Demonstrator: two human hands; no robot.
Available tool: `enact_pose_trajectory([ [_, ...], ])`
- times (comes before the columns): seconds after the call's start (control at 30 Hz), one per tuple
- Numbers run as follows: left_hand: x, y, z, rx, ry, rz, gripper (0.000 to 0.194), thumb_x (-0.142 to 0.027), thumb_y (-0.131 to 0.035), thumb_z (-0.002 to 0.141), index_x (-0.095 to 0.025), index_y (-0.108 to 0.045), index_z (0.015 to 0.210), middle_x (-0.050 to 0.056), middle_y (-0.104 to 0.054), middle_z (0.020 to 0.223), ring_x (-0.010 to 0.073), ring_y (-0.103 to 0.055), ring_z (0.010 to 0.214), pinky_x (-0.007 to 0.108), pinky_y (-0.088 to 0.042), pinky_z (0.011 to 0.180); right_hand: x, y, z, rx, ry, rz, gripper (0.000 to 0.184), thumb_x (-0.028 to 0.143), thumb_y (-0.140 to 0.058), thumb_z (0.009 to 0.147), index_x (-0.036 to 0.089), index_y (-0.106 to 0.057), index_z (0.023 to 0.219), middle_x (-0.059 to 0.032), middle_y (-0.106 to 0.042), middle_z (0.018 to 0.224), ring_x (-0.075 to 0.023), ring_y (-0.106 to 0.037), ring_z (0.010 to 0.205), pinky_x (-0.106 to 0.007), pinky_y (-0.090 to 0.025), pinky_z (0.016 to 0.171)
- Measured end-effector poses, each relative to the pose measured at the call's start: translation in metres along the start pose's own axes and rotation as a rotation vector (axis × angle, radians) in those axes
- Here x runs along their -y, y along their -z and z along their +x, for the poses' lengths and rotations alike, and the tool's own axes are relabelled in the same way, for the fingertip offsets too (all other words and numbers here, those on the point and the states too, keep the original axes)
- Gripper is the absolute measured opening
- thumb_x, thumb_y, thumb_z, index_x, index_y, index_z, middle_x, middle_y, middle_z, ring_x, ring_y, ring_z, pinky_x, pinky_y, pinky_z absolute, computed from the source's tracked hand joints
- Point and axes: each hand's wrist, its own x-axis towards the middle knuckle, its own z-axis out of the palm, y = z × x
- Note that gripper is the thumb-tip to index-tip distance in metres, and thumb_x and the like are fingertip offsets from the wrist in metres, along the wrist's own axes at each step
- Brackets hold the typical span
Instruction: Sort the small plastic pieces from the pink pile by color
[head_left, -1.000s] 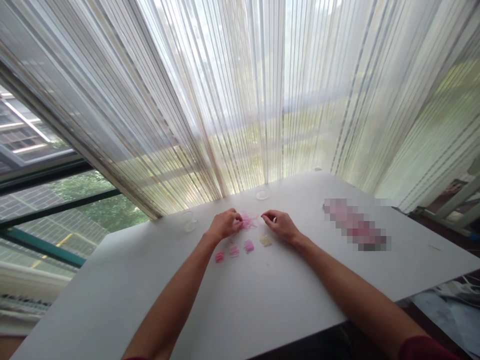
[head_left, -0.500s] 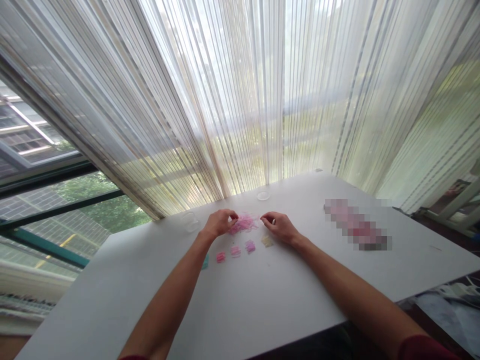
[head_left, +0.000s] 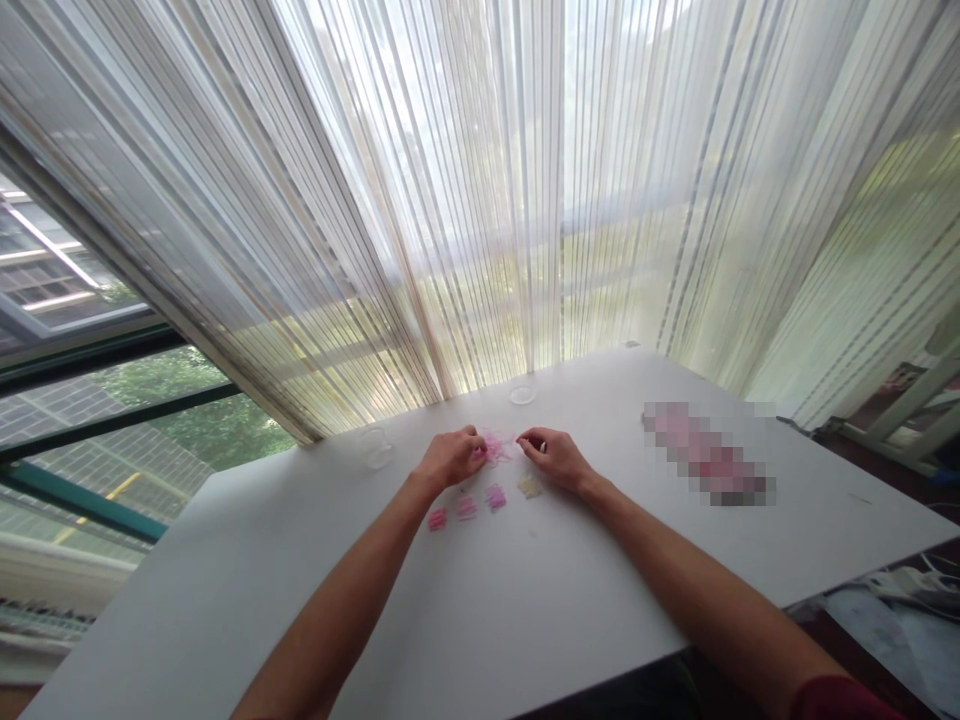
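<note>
A loose heap of thin pink pieces (head_left: 498, 444) lies on the white table (head_left: 600, 590) between my two hands. My left hand (head_left: 454, 456) is at the heap's left side, fingers curled down into it and covering part of it; what they grip is hidden. To the right, my right hand (head_left: 556, 456) holds thumb and forefinger pinched together at the heap's edge. Anything between those fingertips is too small to name. Nearer me is a row of small sorted piles: red-pink (head_left: 437, 519), pale pink (head_left: 466, 507), purple-pink (head_left: 496, 496) and beige (head_left: 529, 487).
A clear round lid (head_left: 523, 396) lies behind the heap, and a clear container (head_left: 376, 449) stands to the left. A blurred-out pinkish object (head_left: 709, 455) is on the right. Sheer curtains (head_left: 480, 200) hang along the table's back edge.
My left hand has shifted right and down onto the heap, covering more of it. A teal pile seen before is now behind my left arm. My right hand stays nearly in place.
</note>
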Motion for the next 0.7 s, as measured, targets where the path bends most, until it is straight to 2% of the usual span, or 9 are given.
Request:
enact_pose_trajectory([
  [0.2,0.005,0.008,-0.002,-0.009,0.018,-0.028,0.018,-0.030,-0.056,0.085,-0.027,-0.072,0.093,0.001,-0.066,0.107,0.0183,-0.066,0.086,0.027,-0.048,0.075,0.001,0.000,0.000,0.013,-0.007,0.004,0.022,0.030,-0.055,0.084,0.018,-0.074,0.087,-0.0031,-0.071,0.075,-0.0141,-0.060,0.065,-0.025,-0.048,0.067],
  [0.37,0.014,0.013,-0.002,-0.080,0.020,-0.063,0.019,-0.033,-0.057,0.085,-0.026,-0.071,0.095,0.001,-0.069,0.102,0.0190,-0.065,0.087,0.026,-0.048,0.074,0.002,0.001,0.001,0.021,-0.012,0.005,0.022,0.029,-0.055,0.085,0.018,-0.074,0.088,-0.0031,-0.072,0.075,-0.0141,-0.061,0.065,-0.025,-0.048,0.067],
  [0.47,0.017,0.012,0.000,-0.116,0.058,-0.104,0.020,-0.035,-0.056,0.085,-0.024,-0.071,0.093,0.001,-0.072,0.093,0.0178,-0.065,0.080,0.026,-0.048,0.071,0.002,0.000,0.001,0.020,-0.011,0.003,0.022,0.029,-0.055,0.085,0.018,-0.074,0.088,-0.0029,-0.072,0.075,-0.0139,-0.061,0.065,-0.025,-0.048,0.067],
  [0.6,0.020,0.009,0.003,-0.106,0.103,-0.179,0.021,-0.037,-0.058,0.082,-0.024,-0.072,0.090,0.000,-0.070,0.076,0.0159,-0.064,0.069,0.024,-0.046,0.065,0.002,0.000,0.000,0.019,-0.007,0.002,0.022,0.029,-0.055,0.085,0.018,-0.074,0.087,-0.0028,-0.072,0.075,-0.0138,-0.061,0.065,-0.025,-0.048,0.067],
  [0.7,0.022,0.007,0.003,-0.096,0.086,-0.219,0.021,-0.037,-0.058,0.081,-0.025,-0.072,0.091,-0.001,-0.070,0.074,0.0147,-0.063,0.067,0.023,-0.045,0.062,0.002,0.000,0.000,0.020,-0.002,-0.002,0.021,0.029,-0.056,0.085,0.018,-0.074,0.088,-0.0027,-0.072,0.076,-0.0139,-0.061,0.066,-0.025,-0.048,0.068],
])
